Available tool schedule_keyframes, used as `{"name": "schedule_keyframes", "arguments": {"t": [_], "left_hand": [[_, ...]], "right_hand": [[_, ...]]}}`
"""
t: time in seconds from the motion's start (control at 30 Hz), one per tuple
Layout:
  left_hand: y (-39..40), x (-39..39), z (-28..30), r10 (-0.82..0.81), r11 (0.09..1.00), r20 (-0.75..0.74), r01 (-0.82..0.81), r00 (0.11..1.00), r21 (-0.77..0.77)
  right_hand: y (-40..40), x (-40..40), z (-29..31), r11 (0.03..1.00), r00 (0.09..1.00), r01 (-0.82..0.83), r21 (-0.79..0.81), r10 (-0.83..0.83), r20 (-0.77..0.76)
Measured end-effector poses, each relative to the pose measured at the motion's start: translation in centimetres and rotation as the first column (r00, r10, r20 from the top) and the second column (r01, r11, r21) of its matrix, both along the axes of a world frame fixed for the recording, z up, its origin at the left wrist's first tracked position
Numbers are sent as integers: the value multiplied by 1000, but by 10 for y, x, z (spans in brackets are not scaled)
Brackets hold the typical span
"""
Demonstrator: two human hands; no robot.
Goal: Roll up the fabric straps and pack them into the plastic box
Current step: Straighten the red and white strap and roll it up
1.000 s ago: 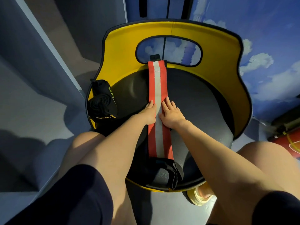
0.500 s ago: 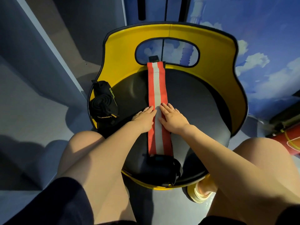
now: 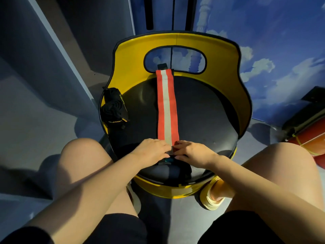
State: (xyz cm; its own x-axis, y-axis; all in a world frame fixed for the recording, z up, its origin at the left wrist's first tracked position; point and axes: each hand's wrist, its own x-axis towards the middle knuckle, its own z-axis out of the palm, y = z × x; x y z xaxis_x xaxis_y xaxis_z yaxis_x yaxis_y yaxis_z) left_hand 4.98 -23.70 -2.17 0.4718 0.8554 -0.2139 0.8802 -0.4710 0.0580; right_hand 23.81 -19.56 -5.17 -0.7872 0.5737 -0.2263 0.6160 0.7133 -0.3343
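At the 6 o'clock edge of the chair [image 3: 226, 120] seat, both hands meet over the near end of the strap [image 3: 167, 106]. The strap lies flat on the black seat, its long axis running straight from 6 to 12 o'clock, the far end reaching the slot in the yellow backrest. From the hands, then, all the free length lies dead ahead at 12 o'clock.

The left hand [image 3: 151, 151] comes in from 7 o'clock and the right hand [image 3: 191, 153] from 5 o'clock; their fingertips touch or nearly touch at the strap's midline. Both sets of fingers curl down onto the near end, and seem to pinch it where a dark piece shows between them, though the grip itself is hidden under the knuckles. Neither hand is nearer: they sit evenly on either side.

A roll started here would likely travel away from the person toward 12 o'clock, so the hands must keep square to the axis or the coil will skew.

A rolled black strap [image 3: 114, 110] already rests at 9 o'clock against the chair wall. No plastic box is in view.
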Motion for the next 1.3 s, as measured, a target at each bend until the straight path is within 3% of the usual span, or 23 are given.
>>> {"name": "schedule_keyframes", "arguments": {"t": [0.23,0.5,0.83,1.07,1.3], "left_hand": [[-25,4,-19,-10,999,-103,5,995,-46],[-37,9,-30,175,985,33,-175,984,5],[-37,7,-42,227,973,153,-232,962,16],[-27,3,-44,482,876,387,-439,786,-200],[-20,1,-46,566,823,472,-500,677,-270]], "right_hand": [[-25,3,-11,997,997,76,22,-77,29],[-43,-2,-14,982,987,161,104,-159,-30],[-50,-1,-16,968,970,188,166,-156,-189],[-49,-4,-22,952,943,278,127,-246,-223],[-41,-10,-19,870,819,477,-126,-492,-295]]}}
